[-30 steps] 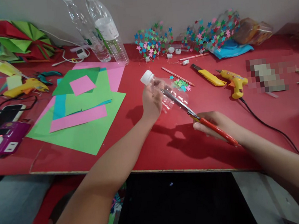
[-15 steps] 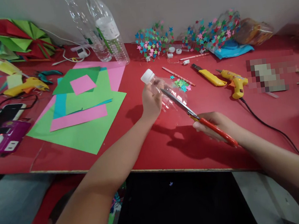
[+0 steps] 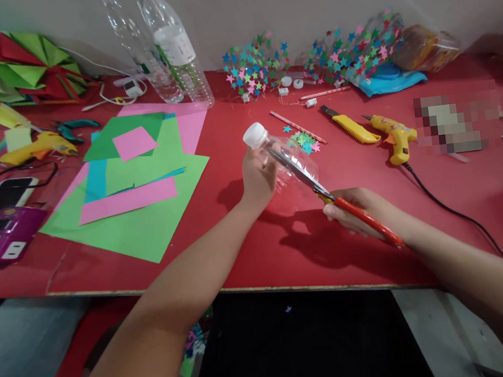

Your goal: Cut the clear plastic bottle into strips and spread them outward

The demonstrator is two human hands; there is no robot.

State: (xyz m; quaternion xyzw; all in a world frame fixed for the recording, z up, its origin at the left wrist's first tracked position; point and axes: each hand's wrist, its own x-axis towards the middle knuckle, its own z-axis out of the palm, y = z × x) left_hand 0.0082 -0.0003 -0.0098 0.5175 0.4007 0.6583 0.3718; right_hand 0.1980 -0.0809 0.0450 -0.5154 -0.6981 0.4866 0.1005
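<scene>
My left hand is closed round a small clear plastic bottle with a white cap, held tilted above the red table. My right hand grips red-handled scissors; their blades lie against the bottle's side. A little heap of paper stars lies just behind the bottle.
Green, pink and blue paper sheets lie to the left. Two tall water bottles stand at the back. A yellow cutter, a yellow glue gun with its black cord, and a pencil lie on the right. Star decorations line the wall.
The bottle and my left hand have shifted slightly right and down, and the scissor blades have stayed on the bottle. My right hand has hardly moved.
</scene>
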